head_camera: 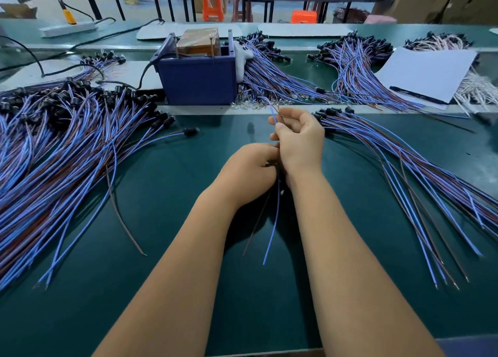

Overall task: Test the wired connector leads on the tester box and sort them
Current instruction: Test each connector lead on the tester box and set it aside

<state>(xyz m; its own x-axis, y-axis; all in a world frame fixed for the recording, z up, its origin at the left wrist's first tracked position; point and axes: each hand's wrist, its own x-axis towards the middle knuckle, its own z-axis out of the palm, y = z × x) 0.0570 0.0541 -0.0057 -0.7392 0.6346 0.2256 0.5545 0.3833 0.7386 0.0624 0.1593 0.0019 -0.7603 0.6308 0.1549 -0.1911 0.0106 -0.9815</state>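
Green bench mat (167, 249) lay under heaped leads (67, 152); both hands, left (249, 172) and right (299, 138), met, pinching one lead (272, 222); orange stools (213, 5) stood beyond.

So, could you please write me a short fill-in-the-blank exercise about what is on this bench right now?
1. The tester box on the mat is dark ____ in colour.
2. Both the left hand and the right hand hold ____.
3. The sheet of white paper lies to the ____ of the tester box.
4. The bench is covered by a ____ mat.

Missing words: blue; leads; right; green
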